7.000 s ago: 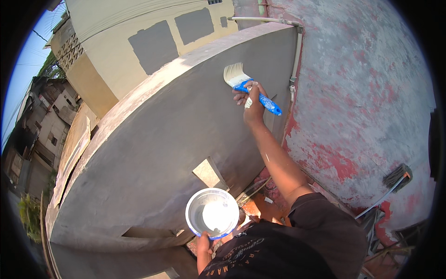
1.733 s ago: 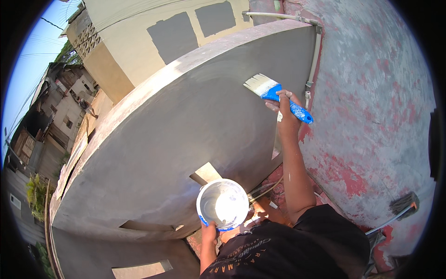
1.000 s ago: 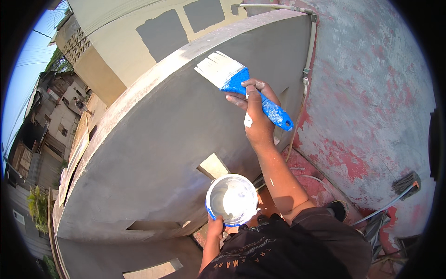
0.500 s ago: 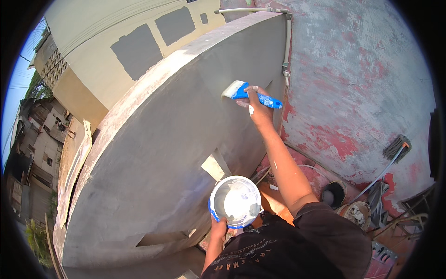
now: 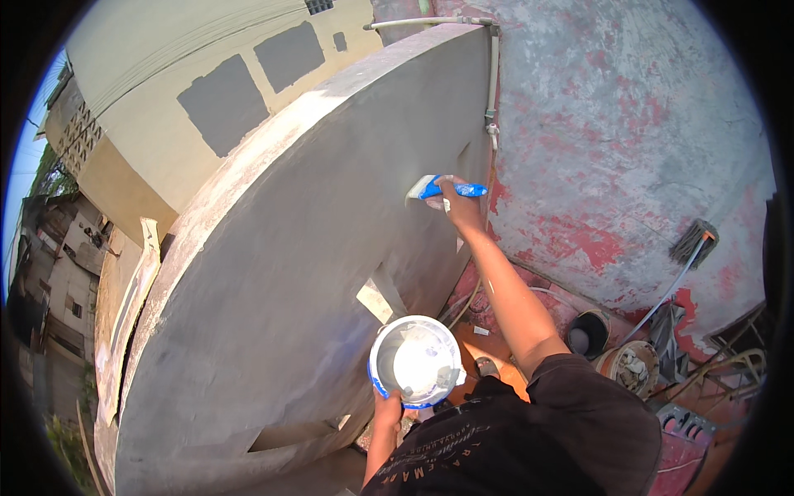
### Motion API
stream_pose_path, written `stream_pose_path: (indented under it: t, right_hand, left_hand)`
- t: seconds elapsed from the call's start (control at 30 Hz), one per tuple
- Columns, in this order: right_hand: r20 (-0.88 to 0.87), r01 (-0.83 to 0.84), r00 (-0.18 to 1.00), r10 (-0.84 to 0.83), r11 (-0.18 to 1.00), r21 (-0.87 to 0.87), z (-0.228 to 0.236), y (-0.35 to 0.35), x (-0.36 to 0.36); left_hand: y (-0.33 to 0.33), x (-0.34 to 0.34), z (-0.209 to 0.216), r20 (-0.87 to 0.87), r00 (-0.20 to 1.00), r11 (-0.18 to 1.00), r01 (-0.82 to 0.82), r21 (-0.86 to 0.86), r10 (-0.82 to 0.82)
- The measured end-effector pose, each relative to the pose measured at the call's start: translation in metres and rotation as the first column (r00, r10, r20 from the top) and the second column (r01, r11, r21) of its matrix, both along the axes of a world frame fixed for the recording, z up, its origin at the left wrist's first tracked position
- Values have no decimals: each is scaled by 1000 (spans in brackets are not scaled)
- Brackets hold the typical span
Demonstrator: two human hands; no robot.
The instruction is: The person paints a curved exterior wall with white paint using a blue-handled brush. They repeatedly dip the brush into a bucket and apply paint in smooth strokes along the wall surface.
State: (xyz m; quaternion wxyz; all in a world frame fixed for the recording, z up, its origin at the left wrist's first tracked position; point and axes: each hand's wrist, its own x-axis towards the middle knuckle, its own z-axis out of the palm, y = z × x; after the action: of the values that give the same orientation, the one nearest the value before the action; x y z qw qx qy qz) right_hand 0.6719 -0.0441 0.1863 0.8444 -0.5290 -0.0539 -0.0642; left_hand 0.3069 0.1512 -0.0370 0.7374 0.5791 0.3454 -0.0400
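My right hand [image 5: 453,199] is closed round the blue handle of a wide paintbrush [image 5: 426,189], its pale bristles against the grey wall [image 5: 273,240] in front of me. Low in front of my body, my left hand [image 5: 389,407] grips the side of a white bucket [image 5: 374,364] with blue marks on its rim. White paint [image 5: 426,364] lies inside it, brightly lit by the sun. Part of the left fingers is hidden behind the bucket.
Slots such as the lit opening [image 5: 377,299] pierce the grey wall. A white pipe [image 5: 493,91] runs down its far corner. At right, a broom [image 5: 693,244] leans on the patchy red-grey wall [image 5: 612,124], beside a black bucket [image 5: 589,331] and a tub of rubble [image 5: 633,368].
My right hand has drawn the paintbrush a little lower along the grey wall. The bucket stays in my left hand, and the whole view has shifted slightly.
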Motion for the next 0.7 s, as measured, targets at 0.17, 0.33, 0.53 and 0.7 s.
stream_pose_path:
  t: [0.17,0.33,0.53,0.7]
  right_hand:
    - [394,-115,919,13,965,236,110,-14,25]
    - [66,-57,997,47,984,171,11,-23,27]
    - [-241,-5,971,2,1000,-13,-56,-61,58]
    - [326,-194,938,120,959,205,80,-80,113]
  left_hand:
    - [-8,24,-6,49,998,980,32,194,-42]
    - [-38,47,11,-53,999,1000,2,-13,-3]
    - [-88,97,5,78,996,999,-45,30,42]
    - [-140,133,27,-5,995,992,-97,80,97]
